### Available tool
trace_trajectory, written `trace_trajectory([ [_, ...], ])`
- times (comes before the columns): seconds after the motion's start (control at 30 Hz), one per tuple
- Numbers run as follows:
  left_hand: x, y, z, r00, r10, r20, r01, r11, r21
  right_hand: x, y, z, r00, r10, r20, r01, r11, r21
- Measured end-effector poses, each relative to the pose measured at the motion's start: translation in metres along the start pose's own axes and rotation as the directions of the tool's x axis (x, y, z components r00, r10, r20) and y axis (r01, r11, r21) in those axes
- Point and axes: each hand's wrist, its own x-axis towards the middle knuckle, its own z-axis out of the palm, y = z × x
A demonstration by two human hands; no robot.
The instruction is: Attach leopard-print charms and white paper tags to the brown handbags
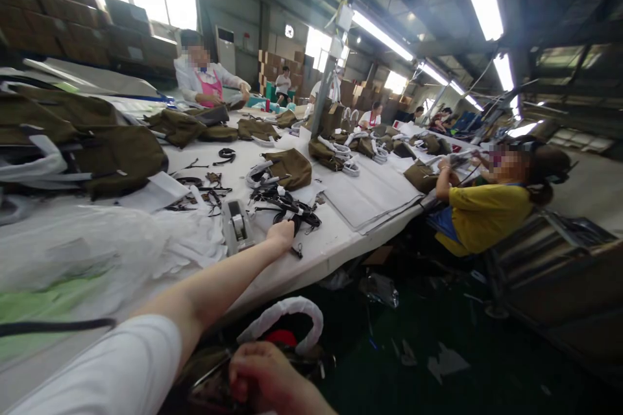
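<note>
My left hand (pixel 282 233) reaches out over the table to a pile of black straps (pixel 292 207) with metal clips. Its fingers are curled at the near side of the pile, closed on a black strap, though the fingertips are partly hidden. Low in the view, my right hand (pixel 263 369) is closed at the top of a dark brown bag (pixel 209 379), below the table edge. The bag's handle (pixel 309 318) is wrapped in white, and something red (pixel 282 337) shows beneath it. A grey tape dispenser (pixel 237 227) stands just left of my left hand.
Olive bags (pixel 119 155) are heaped at left, beside clear plastic sheeting (pixel 97 240). Another olive bag (pixel 289 168) lies behind the straps. White sheets (pixel 370 194) are stacked to the right. A person in yellow (pixel 487 211) works at the table's right side; another in a pink apron (pixel 211 87) is across.
</note>
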Motion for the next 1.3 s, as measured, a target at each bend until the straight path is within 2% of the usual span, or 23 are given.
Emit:
trace_trajectory([
  [0.1,-0.011,-0.006,-0.015,0.998,0.045,-0.036,-0.046,0.999,-0.020,0.001,-0.001,0.001,1.000,0.001,-0.008,-0.001,1.000,0.018],
  [0.17,-0.031,-0.014,-0.031,0.992,0.096,-0.077,-0.099,0.994,-0.039,0.004,-0.001,0.003,1.000,0.007,-0.001,-0.007,0.999,0.032],
  [0.27,-0.082,-0.035,-0.056,0.979,0.156,-0.129,-0.167,0.983,-0.076,0.007,0.000,0.007,0.999,0.031,0.040,-0.032,0.999,0.035],
  [0.37,-0.151,-0.063,-0.073,0.959,0.177,-0.222,-0.205,0.973,-0.109,0.009,0.000,0.010,0.996,0.037,0.083,-0.042,0.998,0.053],
  [0.43,-0.197,-0.083,-0.077,0.955,0.112,-0.274,-0.148,0.982,-0.114,0.010,0.000,0.012,0.993,0.047,0.111,-0.053,0.997,0.054],
  [0.53,-0.255,-0.113,-0.079,0.967,0.015,-0.253,-0.047,0.991,-0.123,0.014,-0.001,0.016,0.985,0.078,0.153,-0.083,0.996,0.026],
  [0.6,-0.284,-0.129,-0.082,0.973,-0.073,-0.220,0.054,0.994,-0.091,0.018,0.000,0.019,0.982,0.093,0.165,-0.096,0.995,0.011],
  [0.67,-0.305,-0.140,-0.088,0.957,-0.200,-0.209,0.203,0.979,-0.004,0.023,0.003,0.023,0.980,0.106,0.168,-0.107,0.994,-0.002],
  [0.77,-0.314,-0.147,-0.097,0.882,-0.412,-0.227,0.452,0.877,0.165,0.029,0.008,0.031,0.976,0.120,0.181,-0.117,0.993,-0.029],
  [0.83,-0.303,-0.149,-0.097,0.820,-0.524,-0.228,0.567,0.797,0.207,0.032,0.009,0.038,0.974,0.123,0.189,-0.116,0.992,-0.049],
  [0.87,-0.294,-0.150,-0.094,0.807,-0.554,-0.204,0.588,0.784,0.200,0.033,0.010,0.041,0.974,0.127,0.188,-0.118,0.991,-0.059],
  [0.93,-0.270,-0.153,-0.083,0.838,-0.537,-0.095,0.545,0.824,0.154,0.035,0.010,0.046,0.976,0.136,0.170,-0.126,0.990,-0.069],
  [1.0,-0.249,-0.160,-0.068,0.907,-0.420,0.029,0.415,0.905,0.095,0.035,0.011,0.049,0.980,0.145,0.138,-0.136,0.988,-0.069],
  [1.03,-0.242,-0.165,-0.061,0.940,-0.339,0.044,0.338,0.940,0.043,0.035,0.011,0.049,0.981,0.149,0.124,-0.141,0.988,-0.069],
  [1.1,-0.238,-0.179,-0.049,0.974,-0.220,-0.045,0.214,0.971,-0.101,0.034,0.012,0.048,0.984,0.148,0.102,-0.141,0.988,-0.070],
  [1.17,-0.245,-0.200,-0.043,0.960,-0.209,-0.187,0.167,0.962,-0.218,0.032,0.012,0.046,0.986,0.141,0.091,-0.135,0.988,-0.072],
  [1.2,-0.253,-0.212,-0.040,0.946,-0.235,-0.223,0.179,0.953,-0.246,0.032,0.012,0.046,0.986,0.140,0.087,-0.134,0.988,-0.073],
  [1.3,-0.281,-0.247,-0.032,0.932,-0.310,-0.189,0.271,0.940,-0.206,0.031,0.012,0.046,0.987,0.141,0.082,-0.134,0.988,-0.082],
])
